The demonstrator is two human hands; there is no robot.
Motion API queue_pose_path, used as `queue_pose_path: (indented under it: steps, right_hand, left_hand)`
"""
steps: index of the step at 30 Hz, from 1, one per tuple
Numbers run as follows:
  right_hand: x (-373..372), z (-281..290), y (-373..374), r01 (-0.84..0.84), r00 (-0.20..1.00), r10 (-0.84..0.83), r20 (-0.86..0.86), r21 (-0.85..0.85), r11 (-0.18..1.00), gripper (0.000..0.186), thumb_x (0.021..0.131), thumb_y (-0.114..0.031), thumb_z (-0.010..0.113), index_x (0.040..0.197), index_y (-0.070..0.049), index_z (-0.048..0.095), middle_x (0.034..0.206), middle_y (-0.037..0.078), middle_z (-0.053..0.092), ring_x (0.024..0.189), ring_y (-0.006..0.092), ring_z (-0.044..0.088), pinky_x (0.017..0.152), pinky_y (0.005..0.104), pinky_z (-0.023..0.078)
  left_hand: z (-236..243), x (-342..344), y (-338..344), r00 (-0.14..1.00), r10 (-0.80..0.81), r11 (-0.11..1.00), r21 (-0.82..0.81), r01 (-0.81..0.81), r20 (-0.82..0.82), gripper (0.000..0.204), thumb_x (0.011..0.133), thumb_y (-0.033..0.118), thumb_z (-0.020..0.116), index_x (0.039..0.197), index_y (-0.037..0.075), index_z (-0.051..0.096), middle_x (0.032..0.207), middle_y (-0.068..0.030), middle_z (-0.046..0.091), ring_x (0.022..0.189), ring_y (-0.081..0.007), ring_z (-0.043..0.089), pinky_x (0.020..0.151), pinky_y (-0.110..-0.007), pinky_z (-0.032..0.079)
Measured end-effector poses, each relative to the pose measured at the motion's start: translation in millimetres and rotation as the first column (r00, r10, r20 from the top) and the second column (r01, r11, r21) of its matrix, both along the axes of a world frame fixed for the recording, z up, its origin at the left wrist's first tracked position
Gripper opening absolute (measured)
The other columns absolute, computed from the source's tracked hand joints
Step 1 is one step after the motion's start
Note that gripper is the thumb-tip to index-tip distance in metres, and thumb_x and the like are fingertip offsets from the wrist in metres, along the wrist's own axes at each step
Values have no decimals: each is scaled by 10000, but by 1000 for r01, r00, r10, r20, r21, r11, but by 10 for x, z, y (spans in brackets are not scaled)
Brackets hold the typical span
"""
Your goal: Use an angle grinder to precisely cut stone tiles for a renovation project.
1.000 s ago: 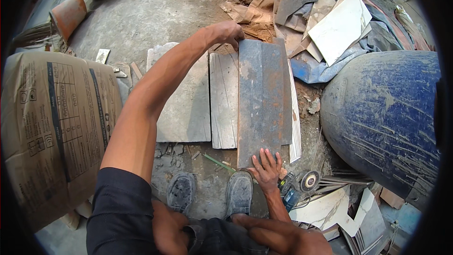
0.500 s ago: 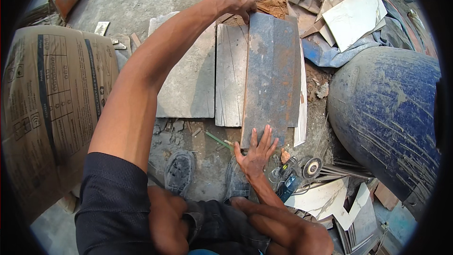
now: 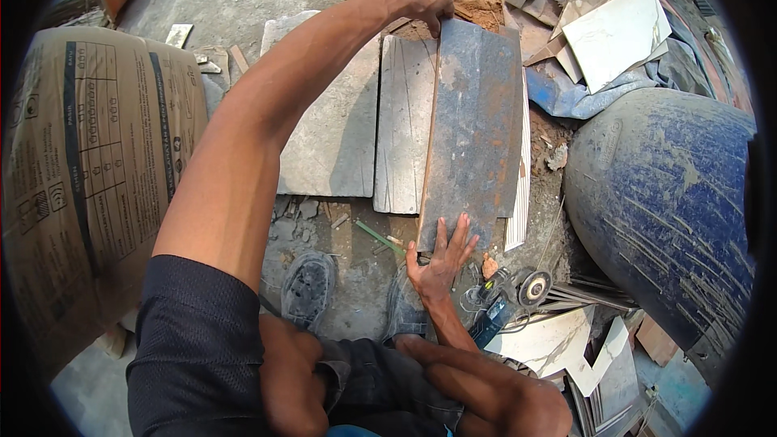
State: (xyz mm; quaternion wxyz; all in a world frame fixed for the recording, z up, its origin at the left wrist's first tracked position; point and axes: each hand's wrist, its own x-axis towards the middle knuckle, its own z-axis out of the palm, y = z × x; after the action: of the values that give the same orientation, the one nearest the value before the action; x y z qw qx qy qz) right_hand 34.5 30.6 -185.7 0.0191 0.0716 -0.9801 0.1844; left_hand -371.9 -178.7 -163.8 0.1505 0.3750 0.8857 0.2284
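Both ends covered here! The left hand [image 3: 433, 6] curls its fingers at the far corner of the grey tile [image 3: 468, 129], whether pinching I can't tell, while the right hand [image 3: 439, 269] spreads its fingers on the near end, thumb by the edge, likely to stop it shifting. It lies beside the narrow pale slab [image 3: 405, 121], overlapping another grey piece [image 3: 513, 154]: long, flat, dusty, rust-blotched, brown along its left edge.

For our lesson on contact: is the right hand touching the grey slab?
Touching. The head view shows the right hand with spread fingers laid over the near end of the grey slab.
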Motion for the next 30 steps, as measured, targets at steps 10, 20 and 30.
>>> queue_pose_path:
  steps: [10, 20, 30]
  right_hand:
    - [1, 1, 24, 4, 1000, -2, 19, -66, 998, 746, 743, -296, 669, 1374, -75, 340, 1450, 255, 195, 1365, 389, 160, 1081, 559, 58]
    - [-2, -18, 25, 25, 1000, -24, 15, -102, 994, 759, 735, -275, 677, 1385, -125, 314, 1455, 236, 189, 1366, 374, 165, 1077, 559, 60]
    - [1, -31, 11, 50, 998, -52, -21, -74, 996, 684, 731, -299, 661, 1322, -67, 407, 1427, 259, 255, 1346, 392, 224, 1080, 564, 107]
  left_hand:
    - [-2, -4, 6, 1000, -4, 1000, 7, 4, -4, 297, 667, 140, 751, 912, -5, 667, 825, -118, 687, 747, -230, 660, 674, -332, 508]
    - [43, -34, 1, 999, -11, 999, -33, 12, 48, 288, 735, 107, 712, 993, -9, 658, 965, -142, 676, 869, -244, 664, 788, -321, 532]
    - [63, -13, -32, 999, -26, 1000, 3, 26, 31, 298, 712, 154, 737, 953, -7, 666, 901, -143, 684, 815, -252, 671, 748, -335, 538]
